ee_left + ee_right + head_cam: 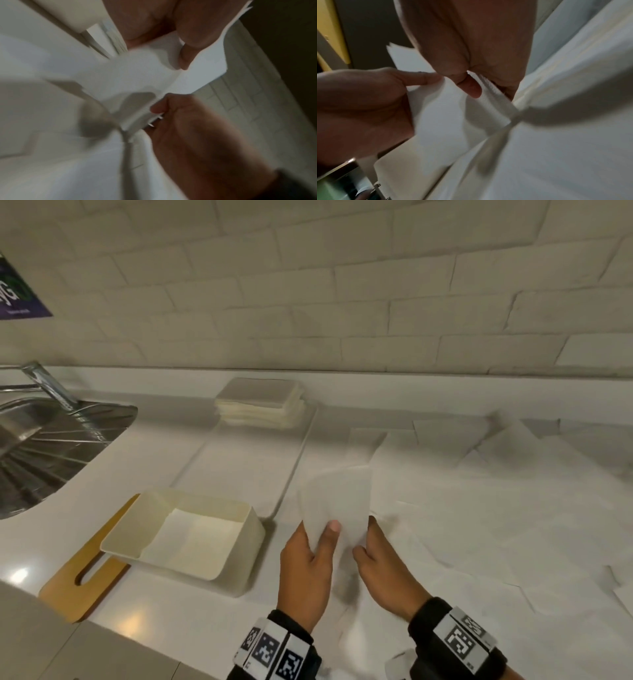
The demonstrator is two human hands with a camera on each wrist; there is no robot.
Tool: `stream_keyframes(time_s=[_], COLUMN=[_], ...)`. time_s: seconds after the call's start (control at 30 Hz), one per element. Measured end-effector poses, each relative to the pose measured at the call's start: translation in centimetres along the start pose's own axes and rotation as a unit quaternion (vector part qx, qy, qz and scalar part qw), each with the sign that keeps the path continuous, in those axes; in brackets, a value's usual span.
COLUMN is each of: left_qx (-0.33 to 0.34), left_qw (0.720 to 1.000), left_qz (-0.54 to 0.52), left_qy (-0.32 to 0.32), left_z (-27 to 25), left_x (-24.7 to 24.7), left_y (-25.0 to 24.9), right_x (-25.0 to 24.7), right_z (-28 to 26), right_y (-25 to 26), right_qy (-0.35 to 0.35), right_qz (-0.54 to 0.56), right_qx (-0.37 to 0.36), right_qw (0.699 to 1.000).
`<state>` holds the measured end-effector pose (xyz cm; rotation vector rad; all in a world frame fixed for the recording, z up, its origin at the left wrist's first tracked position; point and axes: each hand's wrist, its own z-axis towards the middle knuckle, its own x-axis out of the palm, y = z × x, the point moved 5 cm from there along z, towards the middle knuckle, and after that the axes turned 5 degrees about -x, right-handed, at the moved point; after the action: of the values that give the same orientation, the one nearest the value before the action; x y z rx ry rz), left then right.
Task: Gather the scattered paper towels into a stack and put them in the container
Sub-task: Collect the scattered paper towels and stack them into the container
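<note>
Standing upright between both hands is a small bunch of paper towels (337,501), lifted off the white countertop (212,611) just to the right of the cream container (239,549). The left hand (305,570) clamps the bunch's near-left edge, thumb laid across the front face and fingers behind; the right hand (383,570) pinches the opposite edge, its thumb and fingers closed on the sheets. Held edge-on like that, I'd guess the person is squaring the sheets so they sit flush before going in. The container is open-topped and set on a wooden board (68,587), with white sheets lying flat in its bottom. Many more towels lie scattered (496,508) to the right, overlapping at odd angles. A tidy stack of folded towels (260,402) sits at the far end of a white tray (291,467)
</note>
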<state>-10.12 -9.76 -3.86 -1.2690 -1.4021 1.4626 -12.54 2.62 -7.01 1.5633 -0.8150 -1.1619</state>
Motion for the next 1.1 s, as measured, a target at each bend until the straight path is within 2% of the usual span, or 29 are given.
stream_keyframes(time_s=[0.17, 0.23, 0.33, 0.4, 0.5, 0.6, 0.8, 0.9, 1.0, 1.03, 1.1], left_qx=[-0.007, 0.003, 0.036, 0.039, 0.005, -0.001, 0.021, 0.045, 0.082, 0.096, 0.127], left_qw=[0.994, 0.989, 0.983, 0.988, 0.988, 0.945, 0.887, 0.833, 0.772, 0.76, 0.752], left_qz=[-0.108, -0.141, -0.155, -0.105, 0.106, 0.318, 0.459, 0.546, 0.628, 0.642, 0.647], left_qy=[-0.021, -0.041, -0.087, -0.105, -0.111, -0.079, 0.04, 0.071, 0.052, 0.044, 0.03], left_z=[-0.2, 0.8, 3.0, 4.2, 6.4, 8.3, 9.7, 9.8, 9.5, 9.4, 9.0], left_x=[-3.7, -8.1, -17.3, -23.1, -28.9, -31.1, -29.1, -28.4, -28.1, -28.0, -28.0], left_y=[-5.1, -7.1, -9.6, -10.2, -8.2, -5.0, -1.0, -0.4, -0.9, -1.2, -2.0], right_x=[-0.1, 0.5, 3.2, 6.0, 10.8, 14.3, 17.6, 18.5, 19.3, 19.5, 19.7], right_z=[0.2, 1.1, 4.0, 6.2, 8.8, 10.2, 11.1, 11.4, 11.4, 11.4, 11.2], right_y=[6.9, 10.3, 14.8, 16.9, 17.8, 16.2, 12.2, 11.1, 10.7, 10.6, 10.7], right_qy=[0.083, 0.102, 0.119, 0.135, 0.181, 0.221, 0.295, 0.327, 0.332, 0.328, 0.321], right_qz=[-0.067, -0.114, -0.186, -0.222, -0.288, -0.351, -0.44, -0.489, -0.531, -0.547, -0.571], right_qx=[-0.058, -0.088, -0.148, -0.177, -0.188, -0.159, -0.089, -0.07, -0.08, -0.087, -0.104], right_qw=[0.993, 0.984, 0.964, 0.949, 0.921, 0.896, 0.844, 0.806, 0.776, 0.765, 0.748])
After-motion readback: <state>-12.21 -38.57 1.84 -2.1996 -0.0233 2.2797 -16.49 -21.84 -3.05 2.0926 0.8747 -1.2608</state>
